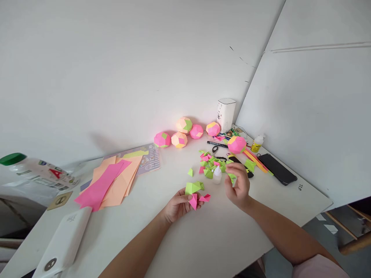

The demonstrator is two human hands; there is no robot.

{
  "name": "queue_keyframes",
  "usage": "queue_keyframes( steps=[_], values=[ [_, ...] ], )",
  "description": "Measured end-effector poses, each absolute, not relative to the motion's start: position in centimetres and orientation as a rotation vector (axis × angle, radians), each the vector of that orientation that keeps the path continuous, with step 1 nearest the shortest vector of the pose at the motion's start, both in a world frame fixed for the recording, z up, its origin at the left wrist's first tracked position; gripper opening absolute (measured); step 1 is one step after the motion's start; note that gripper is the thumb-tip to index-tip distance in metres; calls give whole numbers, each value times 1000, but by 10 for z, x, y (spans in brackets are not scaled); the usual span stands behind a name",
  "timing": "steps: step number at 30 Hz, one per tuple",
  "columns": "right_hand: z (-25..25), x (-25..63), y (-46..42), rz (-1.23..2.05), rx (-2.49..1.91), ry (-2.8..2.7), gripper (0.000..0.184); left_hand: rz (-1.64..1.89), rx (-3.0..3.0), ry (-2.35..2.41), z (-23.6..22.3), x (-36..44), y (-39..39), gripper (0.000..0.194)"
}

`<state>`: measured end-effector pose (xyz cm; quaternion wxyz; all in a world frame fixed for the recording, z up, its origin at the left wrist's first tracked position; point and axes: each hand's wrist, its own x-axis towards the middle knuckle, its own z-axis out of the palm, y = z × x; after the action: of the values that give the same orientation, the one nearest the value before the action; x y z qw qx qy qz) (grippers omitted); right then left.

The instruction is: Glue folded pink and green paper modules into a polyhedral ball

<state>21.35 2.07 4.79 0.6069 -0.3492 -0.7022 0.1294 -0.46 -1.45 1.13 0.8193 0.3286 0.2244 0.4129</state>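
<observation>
My left hand (181, 204) is closed on a folded paper piece (193, 188), lime green on top with pink flaps pointing down and to the right. My right hand (239, 185) is raised to the right of it, fingers curled and thumb apart, with nothing visible between them. Just left of that hand stands a small translucent bottle (217, 175) with a white nozzle cap. Behind the bottle lies a pile of small folded green and pink paper pieces (210, 166). One loose green piece (190, 172) sits apart from the pile, on its left.
Several faceted paper balls (179, 139) line the wall. Pink and peach sheets (111, 183) lie left, near a white plastic bottle (40, 170) and a white device (63, 243). Rightward are scissors (215, 150), a yellow-labelled bottle (257, 143) and a black phone (277, 169).
</observation>
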Motion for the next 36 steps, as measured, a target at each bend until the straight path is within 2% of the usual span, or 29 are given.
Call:
queue_keyframes(
  steps=[5,8,20,36],
  values=[
    [47,207,16,401,-513,-2166,17,915,675,500,4,-8,-14,16],
    [43,200,19,438,-478,-2301,14,954,635,491,0,-10,-14,17],
    [36,194,19,655,-443,-2109,13,860,720,465,4,-9,-15,30],
    [38,194,17,728,-429,-2093,11,838,698,455,12,-2,-15,24]
  ],
)
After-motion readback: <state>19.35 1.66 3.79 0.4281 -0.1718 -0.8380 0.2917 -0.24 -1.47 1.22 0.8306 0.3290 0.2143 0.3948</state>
